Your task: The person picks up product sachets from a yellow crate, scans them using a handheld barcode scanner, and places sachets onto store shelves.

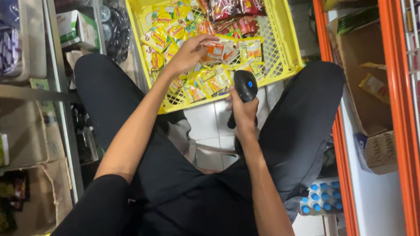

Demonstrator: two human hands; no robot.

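We pinch an orange sachet (213, 50) in our left hand (189, 54) over the yellow crate (282, 40); our right hand (244, 112) is clamped on a black barcode scanner (245, 87). Many packets (167, 34) lie in the crate, seemingly unscanned.

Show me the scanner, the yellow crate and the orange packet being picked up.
scanner (245, 84), head view, on its dark head by the blue light
yellow crate (282, 45), head view, on its mesh floor
orange packet (214, 50), head view, on its front
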